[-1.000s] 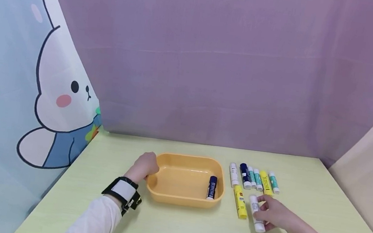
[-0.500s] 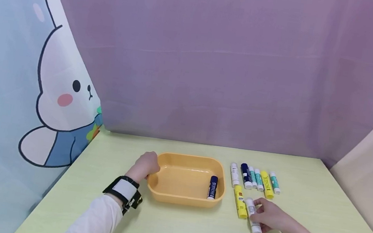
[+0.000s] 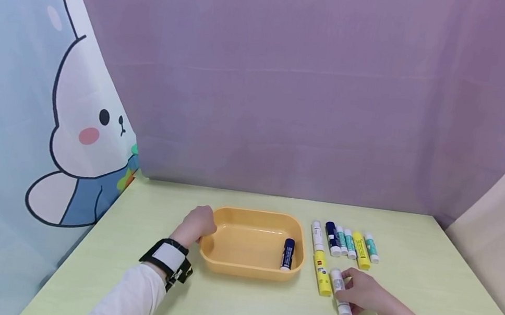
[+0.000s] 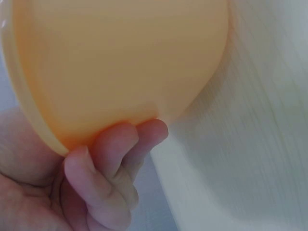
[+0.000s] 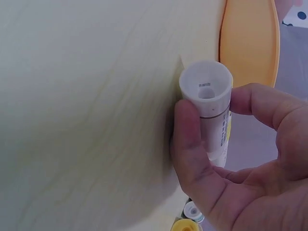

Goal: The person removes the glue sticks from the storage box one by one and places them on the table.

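My left hand (image 3: 198, 223) grips the left rim of an orange plastic tray (image 3: 238, 270), its fingers (image 4: 113, 144) against the outer wall in the left wrist view. A navy glue stick (image 3: 287, 254) lies inside, along the tray's right side. Right of the tray, my right hand (image 3: 362, 292) holds a white glue stick (image 3: 341, 294) between thumb and fingers. Its hollow round end (image 5: 206, 86) faces the right wrist camera, low over the table. Just left of it lies a yellow glue stick (image 3: 322, 274), end to end with another white stick (image 3: 317, 235).
Behind my right hand several glue sticks lie side by side: a navy one (image 3: 333, 239), small teal-and-white ones (image 3: 349, 243) and a yellow one (image 3: 361, 249). All rest on a pale green table (image 3: 242, 314). A purple cloth (image 3: 289, 88) hangs along the back edge.
My right hand has moved left with the white glue stick, closer to the yellow one. That yellow stick has shifted slightly left, into line with the white stick behind it. The left hand stays put.
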Available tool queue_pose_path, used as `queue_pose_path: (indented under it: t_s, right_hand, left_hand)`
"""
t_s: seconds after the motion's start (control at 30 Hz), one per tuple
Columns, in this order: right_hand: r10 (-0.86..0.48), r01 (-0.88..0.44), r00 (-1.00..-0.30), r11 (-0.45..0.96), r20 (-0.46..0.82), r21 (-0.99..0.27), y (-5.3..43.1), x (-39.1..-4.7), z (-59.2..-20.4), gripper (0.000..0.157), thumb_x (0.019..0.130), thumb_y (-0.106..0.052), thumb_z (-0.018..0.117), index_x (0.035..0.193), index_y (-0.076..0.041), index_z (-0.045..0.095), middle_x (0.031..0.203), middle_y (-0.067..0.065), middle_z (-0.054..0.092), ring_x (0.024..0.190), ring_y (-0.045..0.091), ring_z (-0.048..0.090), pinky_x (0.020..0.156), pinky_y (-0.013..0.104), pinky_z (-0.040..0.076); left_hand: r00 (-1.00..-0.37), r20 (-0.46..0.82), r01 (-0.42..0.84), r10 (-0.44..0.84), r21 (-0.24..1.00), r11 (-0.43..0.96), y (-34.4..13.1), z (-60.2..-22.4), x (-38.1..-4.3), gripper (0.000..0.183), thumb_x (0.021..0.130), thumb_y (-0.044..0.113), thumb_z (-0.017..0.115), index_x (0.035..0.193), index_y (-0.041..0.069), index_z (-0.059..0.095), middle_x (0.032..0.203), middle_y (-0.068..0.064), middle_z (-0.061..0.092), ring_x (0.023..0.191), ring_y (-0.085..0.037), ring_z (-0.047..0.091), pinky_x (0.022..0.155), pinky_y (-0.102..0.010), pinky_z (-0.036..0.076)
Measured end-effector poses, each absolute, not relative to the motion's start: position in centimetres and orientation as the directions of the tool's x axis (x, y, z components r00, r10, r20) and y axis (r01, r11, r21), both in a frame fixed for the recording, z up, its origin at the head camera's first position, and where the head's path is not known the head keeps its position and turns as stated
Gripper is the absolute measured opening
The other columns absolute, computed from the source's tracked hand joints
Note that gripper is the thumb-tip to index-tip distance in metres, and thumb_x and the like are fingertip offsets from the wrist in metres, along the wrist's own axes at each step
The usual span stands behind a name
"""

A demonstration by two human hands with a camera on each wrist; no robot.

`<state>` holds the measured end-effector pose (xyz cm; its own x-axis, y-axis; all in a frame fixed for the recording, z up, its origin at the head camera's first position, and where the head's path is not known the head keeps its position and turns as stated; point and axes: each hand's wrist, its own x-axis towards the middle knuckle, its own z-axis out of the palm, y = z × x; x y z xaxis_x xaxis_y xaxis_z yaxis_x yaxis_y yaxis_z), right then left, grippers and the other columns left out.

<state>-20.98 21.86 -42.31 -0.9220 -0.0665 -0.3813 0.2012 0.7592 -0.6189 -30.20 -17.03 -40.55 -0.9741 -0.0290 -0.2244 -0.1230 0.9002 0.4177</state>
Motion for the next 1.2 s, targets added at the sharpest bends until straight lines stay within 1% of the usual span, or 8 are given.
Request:
queue_pose_path:
  t_s: [0.4, 1.03, 1.2]
  right_hand:
    - [-0.066, 0.193, -0.924, 0.769, -0.376, -0.609, 21.43, -20.71, -41.88, 0.056, 0.078, -0.013, 0.075, 0.123, 0.005, 0.046, 0.091, 0.011, 0.054, 0.062, 0.02, 0.059, 0.051, 0.031, 0.055]
    - [-0.063, 0.19, -0.923, 0.783, -0.379, -0.592, 21.38, -20.69, -41.73, 0.058, 0.077, -0.016, 0.076, 0.121, 0.005, 0.046, 0.088, 0.008, 0.054, 0.061, 0.019, 0.058, 0.05, 0.03, 0.054]
    - [-0.061, 0.189, -0.924, 0.788, -0.379, -0.586, 21.43, -20.72, -41.73, 0.058, 0.077, -0.017, 0.076, 0.122, 0.005, 0.047, 0.087, 0.008, 0.054, 0.06, 0.019, 0.058, 0.05, 0.03, 0.054]
  left_hand:
    - [-0.974, -0.222, -0.126, -0.035, 0.409, 0.904, -16.95, -40.37, -29.98, 0.016, 0.086, 0.001, 0.052, 0.1, -0.006, 0.057, 0.074, -0.014, 0.058, 0.043, -0.016, 0.056, 0.037, -0.023, 0.047]
    - [-0.972, -0.233, -0.136, -0.038, 0.417, 0.899, -16.91, -40.17, -29.88, 0.016, 0.084, 0.0, 0.052, 0.098, -0.006, 0.058, 0.072, -0.014, 0.058, 0.043, -0.016, 0.056, 0.036, -0.022, 0.046]
    - [-0.974, -0.223, -0.124, -0.031, 0.417, 0.9, -16.96, -40.08, -29.8, 0.017, 0.085, 0.001, 0.052, 0.1, -0.007, 0.057, 0.073, -0.014, 0.058, 0.043, -0.016, 0.056, 0.036, -0.022, 0.046]
